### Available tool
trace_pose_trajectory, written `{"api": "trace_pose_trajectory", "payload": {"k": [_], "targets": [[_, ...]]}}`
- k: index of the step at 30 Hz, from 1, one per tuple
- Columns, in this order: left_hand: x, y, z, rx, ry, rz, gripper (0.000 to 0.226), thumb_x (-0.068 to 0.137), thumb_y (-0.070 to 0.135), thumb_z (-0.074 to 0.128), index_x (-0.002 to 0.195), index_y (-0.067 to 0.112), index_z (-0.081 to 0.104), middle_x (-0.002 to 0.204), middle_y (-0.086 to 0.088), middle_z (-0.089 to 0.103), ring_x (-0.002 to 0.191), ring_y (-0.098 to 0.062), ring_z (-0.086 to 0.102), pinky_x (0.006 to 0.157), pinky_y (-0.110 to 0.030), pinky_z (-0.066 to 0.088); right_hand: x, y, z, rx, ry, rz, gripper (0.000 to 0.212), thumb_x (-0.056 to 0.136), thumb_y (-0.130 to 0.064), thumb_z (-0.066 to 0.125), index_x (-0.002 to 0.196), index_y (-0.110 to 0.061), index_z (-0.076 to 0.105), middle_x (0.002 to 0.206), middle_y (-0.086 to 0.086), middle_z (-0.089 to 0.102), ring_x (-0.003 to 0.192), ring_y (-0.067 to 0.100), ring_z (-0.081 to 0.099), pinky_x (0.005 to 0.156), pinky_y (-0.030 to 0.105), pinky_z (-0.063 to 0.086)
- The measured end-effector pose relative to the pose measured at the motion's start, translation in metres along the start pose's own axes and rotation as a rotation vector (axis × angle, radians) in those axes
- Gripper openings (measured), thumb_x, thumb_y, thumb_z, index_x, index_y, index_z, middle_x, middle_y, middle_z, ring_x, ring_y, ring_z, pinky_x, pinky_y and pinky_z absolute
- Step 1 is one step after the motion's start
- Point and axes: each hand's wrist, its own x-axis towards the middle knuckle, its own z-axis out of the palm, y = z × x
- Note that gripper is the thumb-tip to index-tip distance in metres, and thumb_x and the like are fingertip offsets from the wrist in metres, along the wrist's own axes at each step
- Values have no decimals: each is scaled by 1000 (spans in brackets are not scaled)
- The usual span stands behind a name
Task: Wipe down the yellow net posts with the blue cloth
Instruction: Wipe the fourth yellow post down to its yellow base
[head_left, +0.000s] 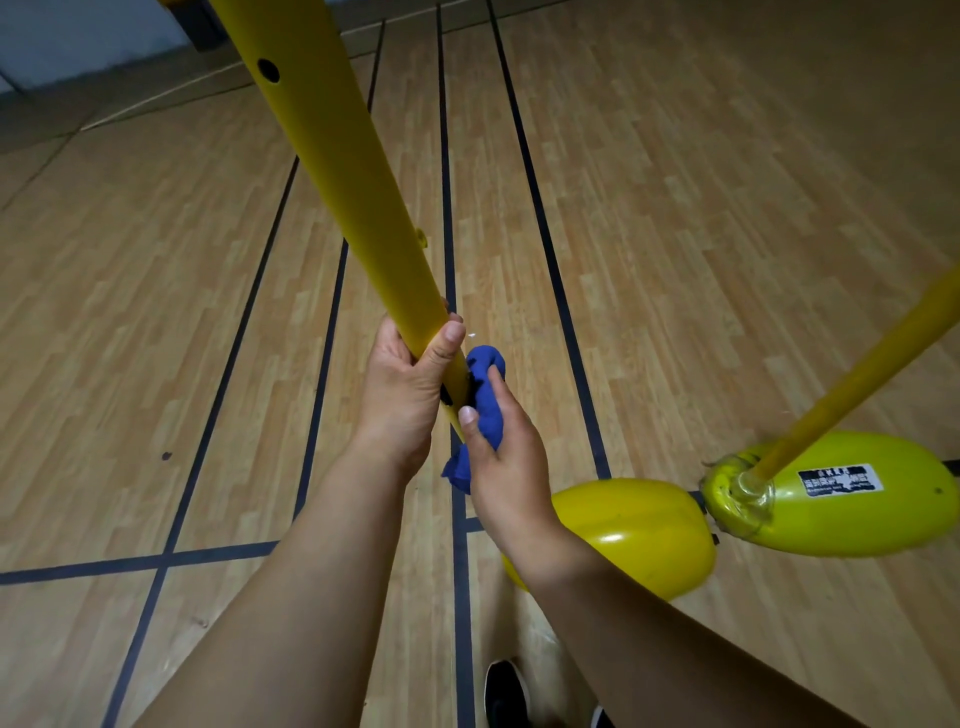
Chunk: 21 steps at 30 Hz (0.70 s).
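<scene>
The yellow net post (332, 156) runs right through the middle of the view, slanting from the top left down toward the centre, with a dark round hole near its upper end and a small yellow stud lower on its side. Low on that post, the left hand (405, 395) wraps around it, thumb laid across the front and fingers curled behind. Just beside and below, the right hand (504, 462) clutches the blue cloth (483, 400), bunched up, thumb pressing it against the right side of the post, a loose tail of cloth hanging beneath the palm. Both bare forearms reach up from the bottom edge of the view. Behind the right wrist sits a rounded yellow base (639, 530) on the floor; whether the held post stands in it I can't tell, the hands hide the join. Just right of it, touching or nearly so, a second yellow-green base (841, 499) carries a black-and-white label (839, 479) and holds a second yellow post (857, 379), tilting up toward the right edge. All around is wooden court floor (727, 234) crossed by dark lines (545, 249). A black shoe (506, 691) peeks in at the bottom.
</scene>
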Motion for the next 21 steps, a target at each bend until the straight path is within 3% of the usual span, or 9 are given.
{"api": "trace_pose_trajectory", "payload": {"k": [5,7,12,17,21], "targets": [[0,0,0,4,-11,9,29,85,36,73,108,26,60,90,15,72,88,-1,69,69,-9,51,9,20,-6,-113,-71,116,61,105,-30,53,160,-30,26,152,-3,49,137,10,47,118,37,39],[0,0,1,-4,-19,11,29,85,34,73,109,24,59,89,15,72,87,0,69,68,-9,51,11,29,-11,-176,-107,175,61,106,-31,52,161,-29,24,154,-1,47,138,17,48,117,38,40],[0,2,0,-11,-23,7,30,86,34,73,111,24,60,92,14,72,90,-1,69,68,-11,52,13,31,-16,-218,-114,213,59,106,-32,51,160,-26,28,150,1,51,134,19,50,106,24,37],[-1,3,0,-16,-10,0,31,84,37,74,109,25,60,92,12,72,89,-1,69,67,-10,51,8,11,-8,-118,-48,105,57,106,-31,52,159,-29,31,144,-2,54,129,15,54,113,36,44],[-2,3,0,-32,-10,-4,31,84,37,75,108,24,61,91,12,72,88,-1,69,68,-11,51,1,-5,-2,-18,0,23,58,104,-30,54,159,-29,32,142,-9,52,123,-1,47,103,13,37]]}}
